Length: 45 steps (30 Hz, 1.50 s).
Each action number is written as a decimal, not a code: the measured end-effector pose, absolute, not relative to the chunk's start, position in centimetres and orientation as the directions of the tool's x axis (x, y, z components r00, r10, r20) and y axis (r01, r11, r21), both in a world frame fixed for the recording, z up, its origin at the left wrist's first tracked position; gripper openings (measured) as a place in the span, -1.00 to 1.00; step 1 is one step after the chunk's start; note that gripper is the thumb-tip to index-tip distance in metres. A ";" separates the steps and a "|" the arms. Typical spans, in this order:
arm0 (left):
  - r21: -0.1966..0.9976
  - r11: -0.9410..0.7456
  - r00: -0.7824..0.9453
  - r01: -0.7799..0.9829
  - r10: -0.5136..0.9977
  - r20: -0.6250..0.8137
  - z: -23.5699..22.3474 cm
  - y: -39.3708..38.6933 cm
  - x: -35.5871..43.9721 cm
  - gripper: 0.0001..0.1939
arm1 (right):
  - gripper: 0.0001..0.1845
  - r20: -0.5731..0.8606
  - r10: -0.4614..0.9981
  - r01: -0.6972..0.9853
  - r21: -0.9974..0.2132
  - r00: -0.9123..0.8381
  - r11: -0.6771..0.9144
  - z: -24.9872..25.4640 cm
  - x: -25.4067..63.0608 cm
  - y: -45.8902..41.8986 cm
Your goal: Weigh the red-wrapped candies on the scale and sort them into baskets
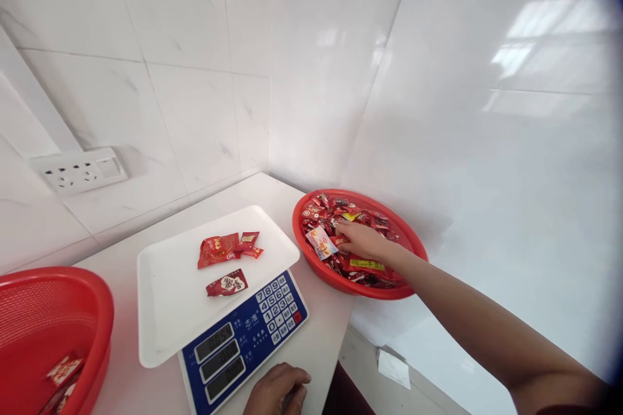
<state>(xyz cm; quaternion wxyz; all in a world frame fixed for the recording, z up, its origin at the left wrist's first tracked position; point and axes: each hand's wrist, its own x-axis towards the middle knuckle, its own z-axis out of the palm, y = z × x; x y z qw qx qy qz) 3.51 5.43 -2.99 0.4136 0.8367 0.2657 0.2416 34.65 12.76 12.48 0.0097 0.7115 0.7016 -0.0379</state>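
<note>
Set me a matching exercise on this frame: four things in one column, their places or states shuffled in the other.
1. Right hand
2. Left hand
3. Weighing pan
4. Wall socket plate

A. On the tabletop, beside the scale's blue panel
B. White, with red packets lying on it
C. Mounted on the tiled wall
D. Among packets in the fuller red basket

Pairs: 1-D, 2-A, 3-B, 4-C
</note>
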 end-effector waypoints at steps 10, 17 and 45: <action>0.859 -0.408 0.726 0.309 0.685 0.064 -1.2 4.8 3.6 -0.75 | -0.61 0.188 0.973 0.634 -0.771 0.135 0.061 12.3 28.9 5.2; 0.966 -0.209 0.606 0.151 0.792 0.077 0.2 3.6 3.1 -0.45 | -0.69 0.029 0.981 0.516 -0.848 -0.191 0.125 5.2 20.4 1.7; 0.704 -0.276 0.364 0.654 0.931 0.027 4.9 1.0 -4.0 -0.68 | -0.68 -0.011 0.799 0.256 -0.950 -0.601 0.179 2.1 17.4 2.5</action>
